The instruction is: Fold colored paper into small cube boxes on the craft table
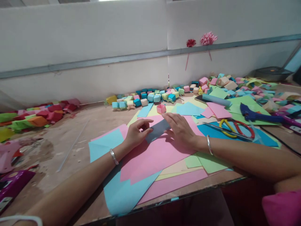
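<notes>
A small greyish-blue sheet of paper (pixel 158 130) is held between both hands, tilted over a large pink paper sheet (pixel 155 163). My left hand (pixel 137 133) pinches its left end between thumb and fingers. At its right end, my right hand (pixel 181 129) grips the edge, with the thumb partly hidden under the palm. Just beyond the hands stands a small pink folded paper box (pixel 161 109). Light blue sheets (pixel 107 144) lie under and left of the pink one.
Folded paper cubes (pixel 150 98) line the table's back along the wall. To the right lie scissors (pixel 235 129), a blue glue gun (pixel 256 116) and a phone (pixel 201 99). Red and green paper pieces (pixel 54 113), a clear glue stick (pixel 72 146) and a pink glue gun (pixel 10 155) are left.
</notes>
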`<action>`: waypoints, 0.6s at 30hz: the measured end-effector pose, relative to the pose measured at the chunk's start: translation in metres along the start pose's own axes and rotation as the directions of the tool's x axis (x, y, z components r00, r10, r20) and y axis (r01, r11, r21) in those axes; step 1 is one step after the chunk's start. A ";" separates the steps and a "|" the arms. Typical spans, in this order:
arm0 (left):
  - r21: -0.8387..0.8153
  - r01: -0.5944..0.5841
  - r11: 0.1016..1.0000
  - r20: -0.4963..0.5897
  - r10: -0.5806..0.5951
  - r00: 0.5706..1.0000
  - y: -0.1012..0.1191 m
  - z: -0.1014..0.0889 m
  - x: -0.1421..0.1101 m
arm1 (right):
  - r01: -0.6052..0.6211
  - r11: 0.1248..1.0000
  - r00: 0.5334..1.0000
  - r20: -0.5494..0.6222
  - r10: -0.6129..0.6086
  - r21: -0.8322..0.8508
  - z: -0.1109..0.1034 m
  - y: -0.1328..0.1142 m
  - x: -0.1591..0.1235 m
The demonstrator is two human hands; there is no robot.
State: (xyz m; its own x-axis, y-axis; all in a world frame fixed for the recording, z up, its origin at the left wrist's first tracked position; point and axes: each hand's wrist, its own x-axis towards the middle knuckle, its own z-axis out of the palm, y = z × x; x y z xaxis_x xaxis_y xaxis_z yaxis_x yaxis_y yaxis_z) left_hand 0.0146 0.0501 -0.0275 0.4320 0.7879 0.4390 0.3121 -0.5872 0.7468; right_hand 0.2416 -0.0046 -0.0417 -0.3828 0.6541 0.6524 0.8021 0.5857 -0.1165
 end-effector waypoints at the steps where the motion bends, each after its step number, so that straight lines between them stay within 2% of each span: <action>1: -0.022 -0.004 1.000 0.007 0.004 1.000 0.003 0.000 -0.001 | -0.010 1.000 1.000 -0.025 0.010 0.017 0.000 0.001 0.000; 4: -0.096 0.030 0.995 0.074 -0.023 0.997 0.011 -0.001 -0.004 | -0.025 0.995 0.996 -0.078 0.032 0.092 0.002 0.004 0.000; 8: -0.279 0.158 0.947 0.220 -0.097 0.971 0.017 -0.006 -0.005 | 0.006 0.986 0.987 -0.158 0.021 0.169 0.001 0.002 0.000; 10: -0.414 0.286 0.864 0.364 -0.131 0.922 0.019 -0.008 -0.004 | 0.029 0.985 0.984 -0.176 0.001 0.167 -0.002 0.000 0.000; 13: -0.535 0.514 0.670 0.608 -0.117 0.785 0.021 -0.010 -0.005 | 0.045 0.990 0.981 -0.195 -0.018 0.136 -0.005 -0.002 0.000; 14: -0.537 0.544 0.645 0.646 -0.099 0.757 0.021 -0.011 -0.006 | 0.044 0.991 0.979 -0.202 -0.018 0.125 -0.006 -0.002 -0.001; 15: -0.522 0.530 0.668 0.654 -0.086 0.752 0.021 -0.011 -0.007 | 0.045 0.992 0.977 -0.210 -0.019 0.118 -0.006 -0.002 -0.002; 16: -0.487 0.477 0.731 0.641 -0.071 0.764 0.021 -0.011 -0.007 | 0.049 0.992 0.976 -0.218 -0.024 0.113 -0.005 -0.002 -0.002; 18: -0.307 0.238 0.922 0.574 -0.020 0.818 0.021 -0.012 -0.008 | 0.063 0.993 0.976 -0.216 -0.041 0.096 -0.005 -0.002 -0.003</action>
State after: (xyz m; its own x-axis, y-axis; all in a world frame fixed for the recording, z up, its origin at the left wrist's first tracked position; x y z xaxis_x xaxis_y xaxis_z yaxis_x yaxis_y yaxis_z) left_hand 0.0075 0.0334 -0.0097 0.8331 0.5501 0.0574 0.1308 -0.2967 0.9460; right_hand 0.2438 -0.0101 -0.0398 -0.3075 0.5109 0.8028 0.7287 0.6690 -0.1466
